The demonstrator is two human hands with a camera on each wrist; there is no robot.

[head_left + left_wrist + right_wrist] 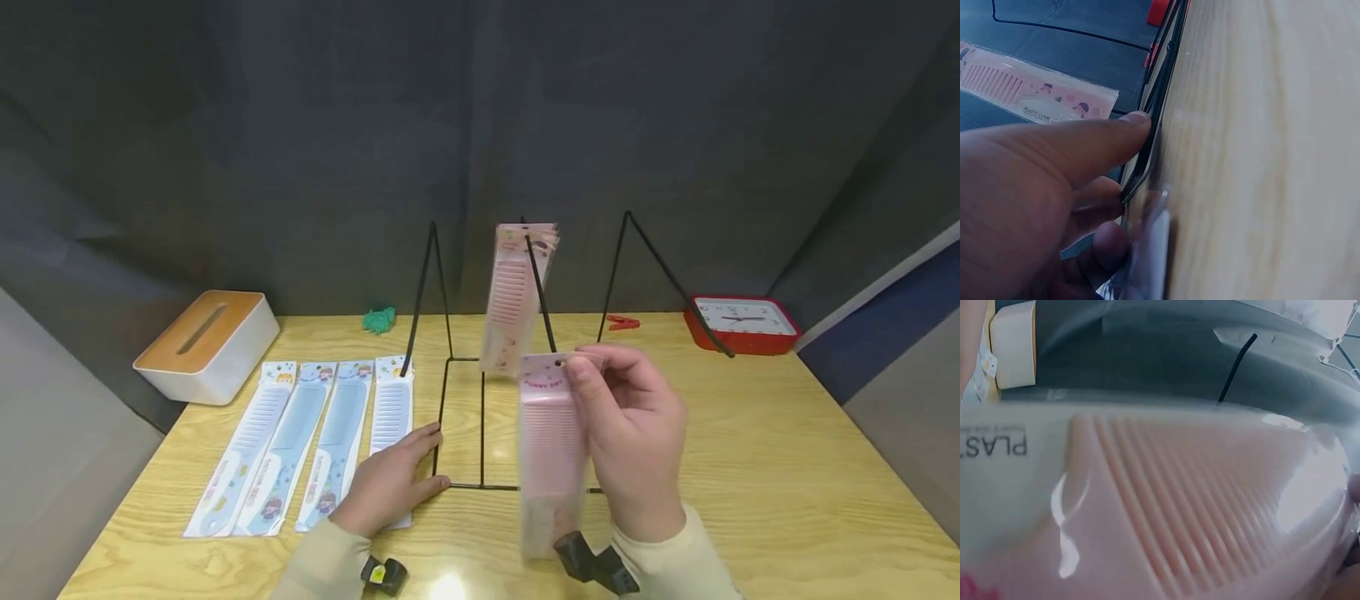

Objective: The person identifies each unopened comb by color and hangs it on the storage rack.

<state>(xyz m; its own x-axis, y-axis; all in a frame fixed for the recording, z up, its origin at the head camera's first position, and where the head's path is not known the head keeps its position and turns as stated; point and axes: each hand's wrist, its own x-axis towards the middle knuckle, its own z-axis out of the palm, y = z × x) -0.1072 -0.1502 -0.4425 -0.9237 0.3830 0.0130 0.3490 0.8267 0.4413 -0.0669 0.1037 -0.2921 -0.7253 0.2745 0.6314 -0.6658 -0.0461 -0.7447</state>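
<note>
My right hand [637, 433] pinches the top of a packaged pink comb [551, 442] between thumb and fingers. The comb hangs upright in front of the black wire rack [482, 425], its lower end towards me. In the right wrist view the pink comb [1166, 506] fills most of the frame. My left hand [393, 479] holds the rack's front left base corner, thumb on the wire in the left wrist view. Other packaged pink combs [507, 292] hang together on the rack's middle prong, behind the held one; one pink comb [1029, 87] shows in the left wrist view.
Several packaged blue combs [300, 450] lie in a row left of the rack. A white tissue box [213, 350] with a wooden lid stands at the back left. Behind the rack are a green tangle [378, 320], a red clip [624, 322] and a red clock [742, 321].
</note>
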